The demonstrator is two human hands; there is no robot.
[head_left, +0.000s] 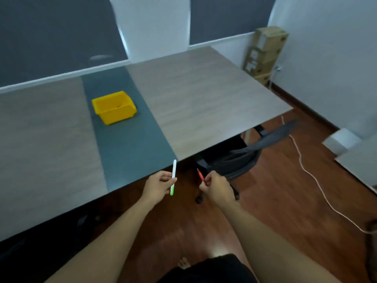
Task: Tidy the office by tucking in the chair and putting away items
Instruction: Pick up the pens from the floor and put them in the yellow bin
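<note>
Both hands are out just short of the desk's (204,103) near edge, over bare wooden floor (265,190). The left hand (158,185) pinches a white pen with a green tip (173,177), held nearly upright, its top reaching up across the desk edge. The right hand (216,187) is closed around a red pen (200,175) — only the slim upper end pokes out past the fingers, the rest buried in the fist.

A yellow bin (114,107) sits well back on the desk's grey-blue centre strip, away from every edge, with open tabletop all round it. Something small and dark lies inside it, too small to make out.

The black chair (234,158) is pushed under the desk's right-hand part; its seat is mostly hidden beneath the top, while the backrest, smeared by motion blur, juts out past the corner. One castor shows by the right wrist.

To the right the floor is open but crossed by a pale cable (306,172) that trails off the frame's edge. Cardboard boxes (265,54) are stacked in the far corner. A pale block by the right wall is blurred — I can't tell what it is.
</note>
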